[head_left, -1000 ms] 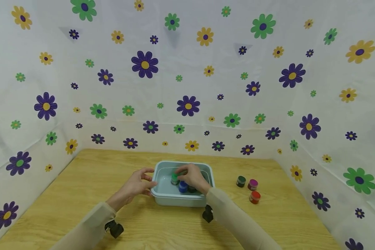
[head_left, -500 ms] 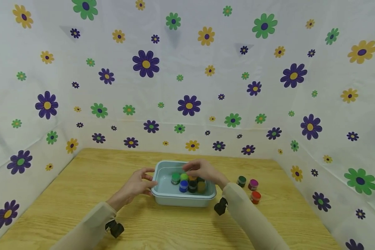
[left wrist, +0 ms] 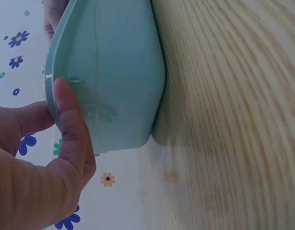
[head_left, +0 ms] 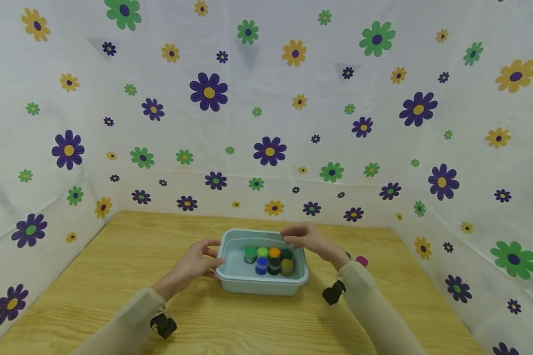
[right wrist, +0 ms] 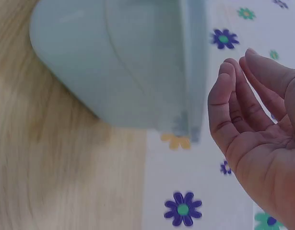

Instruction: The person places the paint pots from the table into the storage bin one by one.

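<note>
A pale blue plastic tub (head_left: 263,286) stands on the table with several small paint jars grouped inside, among them a green jar (head_left: 250,254), a blue jar (head_left: 261,265), an orange-lidded jar (head_left: 274,253) and an ochre jar (head_left: 286,267). My left hand (head_left: 194,261) grips the tub's left rim; the left wrist view shows its fingers (left wrist: 73,120) against the outer wall, thumb at the rim. Over the tub's back right corner hovers my right hand (head_left: 313,240), holding nothing. Its fingers (right wrist: 221,103) are loosely bent, apart from the rim in the right wrist view.
Right of the tub, a magenta-lidded jar (head_left: 362,261) and a dark green jar (head_left: 348,255) peek out past my right sleeve (head_left: 364,286). The sleeve covers the spot where a red jar stood earlier. A flower-patterned cloth (head_left: 231,123) rises behind the wooden table (head_left: 231,325).
My right hand has let go of the green jar and moved up and right, out of the tub. The right forearm now covers the red jar. My left hand has stayed on the rim.
</note>
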Available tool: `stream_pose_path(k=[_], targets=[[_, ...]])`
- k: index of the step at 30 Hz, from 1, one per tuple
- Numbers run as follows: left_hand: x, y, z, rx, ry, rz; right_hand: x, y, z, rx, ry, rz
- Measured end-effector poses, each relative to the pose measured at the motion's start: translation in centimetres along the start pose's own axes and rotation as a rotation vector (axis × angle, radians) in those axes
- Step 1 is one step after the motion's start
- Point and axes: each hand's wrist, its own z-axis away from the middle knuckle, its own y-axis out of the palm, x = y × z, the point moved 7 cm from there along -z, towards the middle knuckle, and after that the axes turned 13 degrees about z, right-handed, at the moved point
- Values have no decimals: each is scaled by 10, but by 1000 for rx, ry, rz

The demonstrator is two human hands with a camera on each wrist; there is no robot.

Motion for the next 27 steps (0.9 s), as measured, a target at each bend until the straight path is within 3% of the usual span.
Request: stream_pose_path(k=[11, 21, 27], targets=[[1, 0, 0, -10, 16, -11, -21, -32, 20, -48, 15, 5], [4, 0, 0, -18, 12, -10, -56, -50, 49, -54, 61, 2], [2, 0, 1, -25, 11, -19, -72, -62, 64, -66, 106, 75]])
